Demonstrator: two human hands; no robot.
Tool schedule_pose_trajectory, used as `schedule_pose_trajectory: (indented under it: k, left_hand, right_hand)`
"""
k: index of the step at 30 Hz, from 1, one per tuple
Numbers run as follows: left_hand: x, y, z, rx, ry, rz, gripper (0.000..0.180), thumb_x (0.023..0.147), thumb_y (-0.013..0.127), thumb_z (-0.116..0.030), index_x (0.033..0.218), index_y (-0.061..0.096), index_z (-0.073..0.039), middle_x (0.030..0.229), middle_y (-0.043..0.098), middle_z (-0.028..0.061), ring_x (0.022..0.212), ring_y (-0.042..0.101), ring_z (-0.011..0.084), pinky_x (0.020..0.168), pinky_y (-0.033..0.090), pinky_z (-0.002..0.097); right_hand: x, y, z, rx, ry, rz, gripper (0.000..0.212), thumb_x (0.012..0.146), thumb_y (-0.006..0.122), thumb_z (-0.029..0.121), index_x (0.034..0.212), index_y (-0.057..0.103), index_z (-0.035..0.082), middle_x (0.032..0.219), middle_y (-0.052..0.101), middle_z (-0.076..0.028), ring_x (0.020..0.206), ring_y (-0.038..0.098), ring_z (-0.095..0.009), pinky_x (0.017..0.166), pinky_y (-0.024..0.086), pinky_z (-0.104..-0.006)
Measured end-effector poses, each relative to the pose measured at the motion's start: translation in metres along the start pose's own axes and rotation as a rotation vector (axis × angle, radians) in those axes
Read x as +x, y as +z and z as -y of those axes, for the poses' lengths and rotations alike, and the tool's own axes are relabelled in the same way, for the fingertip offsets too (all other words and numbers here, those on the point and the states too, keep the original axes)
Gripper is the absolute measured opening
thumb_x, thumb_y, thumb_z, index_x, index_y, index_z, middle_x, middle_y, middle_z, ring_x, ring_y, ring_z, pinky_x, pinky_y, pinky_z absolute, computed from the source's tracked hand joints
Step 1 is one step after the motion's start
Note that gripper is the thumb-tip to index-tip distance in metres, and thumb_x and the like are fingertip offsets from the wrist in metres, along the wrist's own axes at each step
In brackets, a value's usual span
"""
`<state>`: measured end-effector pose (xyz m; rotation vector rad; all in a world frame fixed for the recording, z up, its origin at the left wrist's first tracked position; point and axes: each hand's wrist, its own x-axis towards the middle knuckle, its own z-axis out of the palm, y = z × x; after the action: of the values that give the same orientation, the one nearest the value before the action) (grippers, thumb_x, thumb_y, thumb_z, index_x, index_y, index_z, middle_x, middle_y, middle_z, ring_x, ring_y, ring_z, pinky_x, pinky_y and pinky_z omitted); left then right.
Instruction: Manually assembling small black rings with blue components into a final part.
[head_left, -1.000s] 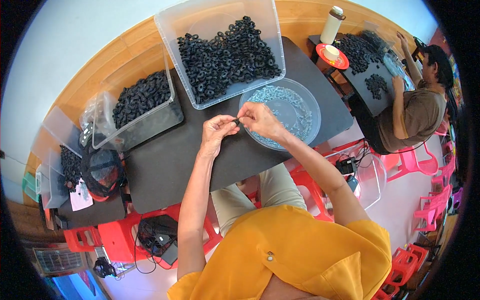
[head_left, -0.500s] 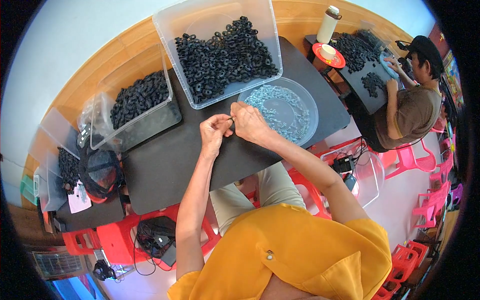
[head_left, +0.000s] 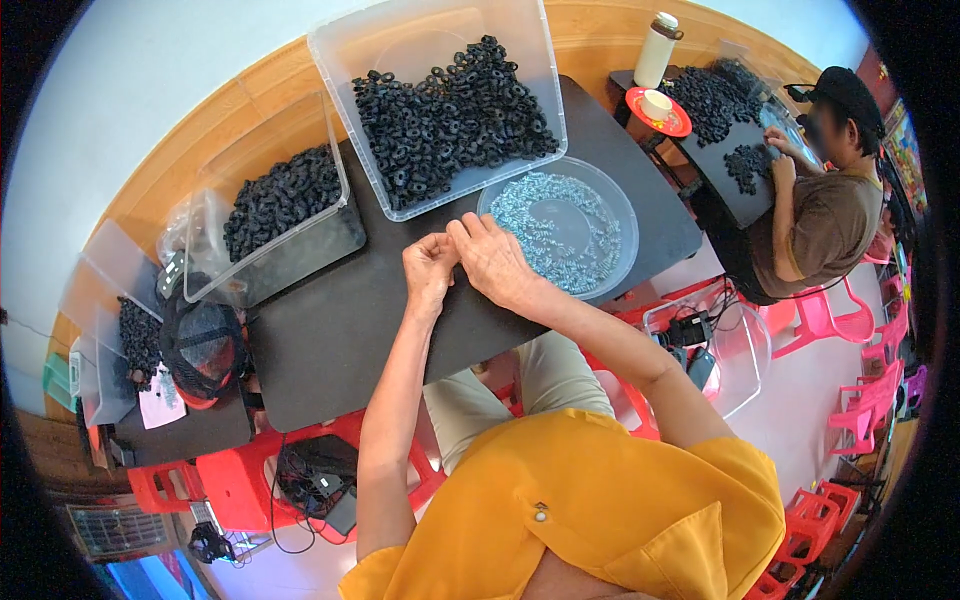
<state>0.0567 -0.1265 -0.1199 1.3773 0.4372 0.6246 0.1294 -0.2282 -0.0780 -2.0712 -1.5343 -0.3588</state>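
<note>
My left hand (head_left: 430, 270) and my right hand (head_left: 492, 262) meet above the dark table (head_left: 335, 335), fingertips together. The left fingers are bent into a pinch. The right fingers curl down beside them, and whatever lies between the two hands is hidden. Just beyond stands a big clear plastic bin (head_left: 350, 130) holding a heap of small black ring-shaped parts (head_left: 450, 115). Close to my right hand is a round clear tray (head_left: 630, 235) with many small shiny, pale pieces (head_left: 530, 205) spread around its bottom.
Left of the big bin, a second clear bin (head_left: 300, 255) holds black parts (head_left: 285, 195). A black cap-like thing (head_left: 203, 345) lies further left, near a pink paper (head_left: 162, 402). At right, another person (head_left: 825, 215) works at a table with black parts (head_left: 712, 105). Red stools (head_left: 235, 485) stand below.
Both hands have shifted slightly, the right one a little left and down over the left fingertips. A small dark piece seen between the fingertips before is now out of sight.
</note>
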Motion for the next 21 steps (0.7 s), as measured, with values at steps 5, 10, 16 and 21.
schedule_pose_trajectory:
  k: [5, 10, 16, 21]
  left_hand:
    - [0.0, 0.0, -0.002, 0.033, -0.007, -0.002, 0.006, 0.076, 0.057, 0.001, 0.073, 0.06, -0.003, 0.058, 0.054, -0.0031, 0.042, 0.038, 0.0017, 0.036, 0.027, 0.0183]
    - [0.002, -0.004, 0.002, 0.02, 0.004, 0.022, 0.01, 0.075, 0.055, 0.001, 0.07, 0.06, -0.005, 0.057, 0.053, -0.0041, 0.042, 0.038, 0.0016, 0.036, 0.026, 0.0183]
    - [0.005, -0.004, 0.004, -0.024, 0.027, 0.031, 0.014, 0.074, 0.053, 0.005, 0.065, 0.058, -0.005, 0.055, 0.051, -0.0046, 0.042, 0.039, 0.0014, 0.036, 0.028, 0.0181]
    - [0.005, -0.007, 0.0, -0.111, -0.007, 0.069, 0.008, 0.076, 0.055, 0.001, 0.072, 0.059, -0.004, 0.06, 0.056, -0.0023, 0.044, 0.042, 0.0015, 0.039, 0.031, 0.017]
  right_hand:
    - [0.002, -0.004, 0.001, -0.021, -0.051, 0.03, 0.028, 0.064, 0.058, 0.0, 0.088, 0.045, 0.005, 0.084, 0.046, -0.011, 0.081, 0.051, -0.029, 0.064, 0.048, -0.0382]
    - [0.002, 0.0, 0.002, -0.114, -0.126, 0.06, 0.03, 0.062, 0.058, 0.0, 0.088, 0.044, 0.004, 0.082, 0.046, -0.011, 0.078, 0.051, -0.027, 0.062, 0.048, -0.0354]
    - [0.0, 0.005, -0.001, -0.179, -0.204, 0.047, 0.03, 0.063, 0.062, 0.007, 0.087, 0.044, 0.004, 0.079, 0.046, -0.009, 0.077, 0.052, -0.023, 0.061, 0.048, -0.0314]
    - [-0.003, -0.007, 0.014, -0.144, -0.091, -0.064, 0.036, 0.066, 0.059, 0.006, 0.099, 0.046, 0.004, 0.09, 0.048, -0.011, 0.081, 0.052, -0.026, 0.065, 0.047, -0.0335]
